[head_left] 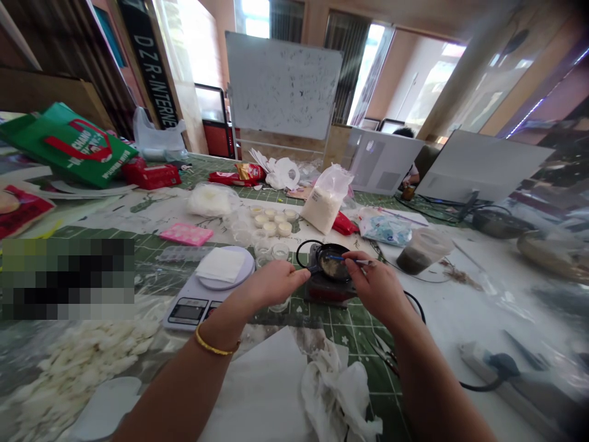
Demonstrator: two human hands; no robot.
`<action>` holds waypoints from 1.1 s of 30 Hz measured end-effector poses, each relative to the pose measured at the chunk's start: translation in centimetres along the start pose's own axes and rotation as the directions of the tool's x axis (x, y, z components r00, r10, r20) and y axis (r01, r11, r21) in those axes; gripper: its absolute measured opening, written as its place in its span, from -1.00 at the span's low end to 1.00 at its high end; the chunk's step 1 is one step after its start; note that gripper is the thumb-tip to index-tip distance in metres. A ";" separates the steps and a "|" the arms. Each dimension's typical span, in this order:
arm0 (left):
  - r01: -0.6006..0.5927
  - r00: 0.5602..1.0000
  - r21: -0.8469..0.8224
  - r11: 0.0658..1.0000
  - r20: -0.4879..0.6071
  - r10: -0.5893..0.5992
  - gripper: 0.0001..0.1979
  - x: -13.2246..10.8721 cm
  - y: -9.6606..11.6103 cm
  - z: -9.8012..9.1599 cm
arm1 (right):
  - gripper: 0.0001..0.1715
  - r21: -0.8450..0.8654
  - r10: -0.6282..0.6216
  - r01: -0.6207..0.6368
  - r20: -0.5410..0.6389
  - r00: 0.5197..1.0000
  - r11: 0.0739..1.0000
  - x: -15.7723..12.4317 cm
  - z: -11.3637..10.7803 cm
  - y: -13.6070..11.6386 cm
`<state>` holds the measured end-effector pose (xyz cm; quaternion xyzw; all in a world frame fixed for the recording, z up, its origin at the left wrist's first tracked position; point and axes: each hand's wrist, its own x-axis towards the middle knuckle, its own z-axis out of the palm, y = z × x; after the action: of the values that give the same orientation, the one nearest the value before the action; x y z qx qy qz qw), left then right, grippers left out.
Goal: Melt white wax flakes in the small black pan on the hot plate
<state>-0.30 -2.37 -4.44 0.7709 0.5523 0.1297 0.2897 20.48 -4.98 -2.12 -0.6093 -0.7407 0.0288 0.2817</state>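
A small black pan (pixel 332 270) sits on a little electric hot plate (pixel 326 296) in front of me, with a pale, cloudy layer inside. The fingers of my left hand (pixel 278 283) are closed on the pan's handle (pixel 313 270). From the right, my right hand (pixel 373 283) pinches a thin blue stick (pixel 338 258), its tip reaching into the pan. Left of the pan, a white kitchen scale (pixel 184 312) bears a folded white paper (pixel 221 264). Small clear cups (pixel 280 252) stand behind my left hand; several filled cups (pixel 270 228) hold a creamy white material.
White flakes (pixel 92 350) and a white scoop (pixel 108 399) lie front left. Crumpled tissue (pixel 334 393) and scissors (pixel 383 351) are near my right forearm. Right stand a cup of dark material (pixel 416 253) and a plugged power strip (pixel 478 359). Behind are a granule bag (pixel 322 205) and pink mould (pixel 186 233).
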 end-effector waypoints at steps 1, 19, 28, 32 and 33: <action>-0.003 1.000 -0.001 1.000 -0.003 0.003 -0.48 0.0 0.0 0.0 | -0.63 -0.002 0.000 0.000 0.023 1.000 1.000 0.0 0.0 0.0; -0.001 1.000 0.006 1.000 -0.022 0.001 -0.47 0.0 -0.1 0.1 | -0.64 -0.043 -0.016 0.016 0.004 1.000 0.999 -0.5 -1.0 -0.4; -0.017 1.000 0.014 1.000 -0.024 0.017 -0.44 0.0 -0.3 0.2 | -0.67 -0.084 0.006 -0.004 0.028 1.000 0.996 -0.8 -1.5 -0.6; -0.018 1.000 0.015 1.000 -0.022 0.018 -0.44 0.0 -0.3 0.2 | -0.68 -0.089 0.010 -0.007 0.039 0.999 0.996 -0.9 -1.6 -0.4; -0.016 1.000 0.015 1.000 -0.023 0.017 -0.44 0.0 -0.2 0.2 | -0.67 -0.087 0.014 -0.013 0.016 1.000 0.996 -0.9 -1.6 -0.4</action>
<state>-0.41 -2.36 -4.72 0.7759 0.5501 0.1370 0.2766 20.90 -6.37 -0.96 -0.6256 -0.7395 0.0036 0.2485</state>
